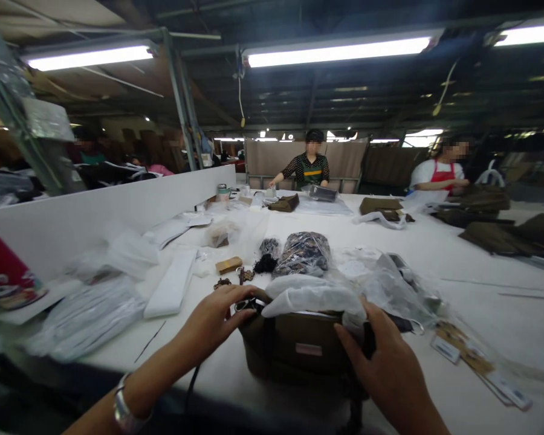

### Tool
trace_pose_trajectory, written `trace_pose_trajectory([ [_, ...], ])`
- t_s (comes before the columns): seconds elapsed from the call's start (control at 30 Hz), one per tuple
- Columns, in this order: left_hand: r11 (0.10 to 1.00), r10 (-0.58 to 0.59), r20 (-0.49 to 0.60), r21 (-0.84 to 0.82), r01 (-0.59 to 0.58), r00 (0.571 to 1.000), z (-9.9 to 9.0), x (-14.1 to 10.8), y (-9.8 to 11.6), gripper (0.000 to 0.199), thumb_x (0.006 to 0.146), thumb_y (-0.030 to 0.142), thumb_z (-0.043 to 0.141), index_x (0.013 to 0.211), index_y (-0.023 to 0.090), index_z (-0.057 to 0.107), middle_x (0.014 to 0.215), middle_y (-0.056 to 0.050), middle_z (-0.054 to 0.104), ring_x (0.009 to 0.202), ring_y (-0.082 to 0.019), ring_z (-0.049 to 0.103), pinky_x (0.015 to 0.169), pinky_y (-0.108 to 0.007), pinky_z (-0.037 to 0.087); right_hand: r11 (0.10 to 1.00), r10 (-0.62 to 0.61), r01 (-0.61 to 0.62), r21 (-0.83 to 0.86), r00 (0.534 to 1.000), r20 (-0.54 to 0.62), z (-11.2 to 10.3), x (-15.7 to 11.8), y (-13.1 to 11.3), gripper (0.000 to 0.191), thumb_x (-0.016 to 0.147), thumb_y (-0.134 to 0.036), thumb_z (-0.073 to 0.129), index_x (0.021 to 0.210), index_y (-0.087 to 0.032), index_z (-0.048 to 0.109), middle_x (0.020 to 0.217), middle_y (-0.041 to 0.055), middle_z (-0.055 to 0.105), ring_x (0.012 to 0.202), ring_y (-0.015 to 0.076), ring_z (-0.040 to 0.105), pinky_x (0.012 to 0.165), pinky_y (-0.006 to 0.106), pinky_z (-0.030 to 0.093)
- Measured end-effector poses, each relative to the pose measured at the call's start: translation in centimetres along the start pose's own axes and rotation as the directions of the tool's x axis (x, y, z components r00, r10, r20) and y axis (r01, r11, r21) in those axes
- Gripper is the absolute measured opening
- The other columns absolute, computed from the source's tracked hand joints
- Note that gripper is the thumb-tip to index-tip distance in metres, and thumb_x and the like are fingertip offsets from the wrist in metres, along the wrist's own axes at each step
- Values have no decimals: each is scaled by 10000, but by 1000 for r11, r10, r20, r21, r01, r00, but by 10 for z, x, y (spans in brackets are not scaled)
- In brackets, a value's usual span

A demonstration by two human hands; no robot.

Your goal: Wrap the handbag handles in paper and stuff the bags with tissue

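Observation:
An olive-brown handbag [284, 350] stands upright at the near edge of the white table, a small pale label on its front. White wrapping [315, 296] covers its handle, which arches along the top. My left hand [229, 311] is closed on the bag's upper left corner, thumb and fingers around dark hardware there. At the opposite end my right hand [376, 338] grips the bag's right side, thumb on the front and fingers behind by the wrapped handle. Just beyond the bag lie a plastic-wrapped dark patterned bundle [303, 252] and a small brown packet [229, 264].
Plastic bags [90, 320] and a white strip [171, 284] lie left. Cardboard tags [465, 347] and clear plastic [390, 284] are on the right. A low white partition [118, 208] runs along the left side. Two people [312, 166] work at the far side among more brown bags [381, 206].

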State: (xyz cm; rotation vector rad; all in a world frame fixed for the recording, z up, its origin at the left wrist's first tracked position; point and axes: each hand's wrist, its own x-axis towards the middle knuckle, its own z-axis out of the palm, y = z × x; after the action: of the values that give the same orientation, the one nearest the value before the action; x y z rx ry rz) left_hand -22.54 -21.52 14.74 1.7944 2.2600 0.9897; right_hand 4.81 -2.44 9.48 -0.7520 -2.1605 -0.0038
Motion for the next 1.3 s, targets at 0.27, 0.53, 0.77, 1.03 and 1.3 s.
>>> trace_pose_trajectory([
  [0.27,983,-70,-115,-180,48,991,-21,4,5,84,835,260,719,878,255,791,875,24,783,813,-162,710,760,-239,509,995,15,-8,-101,998,64,0,-10,7,431,960,-506,455,1146,-158,626,971,150,702,951,325,698,801,424,587],
  [0.53,787,-394,-219,-581,205,893,-18,7,3,190,665,346,841,765,194,783,808,-26,774,792,-183,683,737,-242,507,977,210,-203,-65,967,141,0,-16,11,341,933,-472,491,892,-205,698,813,124,716,863,324,717,718,389,570],
  [0.77,716,-477,-200,-653,247,856,-10,7,-15,286,664,402,826,803,168,739,844,-50,766,813,-192,674,776,-280,524,986,167,-164,-39,981,94,-8,-22,20,361,947,-366,411,1069,-196,704,1018,134,758,998,314,727,795,378,581],
  [1.03,976,-161,-112,-163,142,981,-23,1,-4,224,932,442,603,1009,246,680,1103,-39,690,1035,-228,633,870,-331,509,974,-176,150,172,973,147,-24,-3,20,548,916,-473,581,1412,-244,534,1368,90,648,1245,326,626,1082,459,490],
  [1.3,974,0,21,224,-4,1000,-20,1,2,198,879,162,668,1058,247,672,1173,-44,670,1146,-253,578,983,-383,466,946,-309,268,184,917,253,5,-16,52,569,936,-429,606,1484,-314,503,1488,56,548,1326,297,564,1061,436,539],
])
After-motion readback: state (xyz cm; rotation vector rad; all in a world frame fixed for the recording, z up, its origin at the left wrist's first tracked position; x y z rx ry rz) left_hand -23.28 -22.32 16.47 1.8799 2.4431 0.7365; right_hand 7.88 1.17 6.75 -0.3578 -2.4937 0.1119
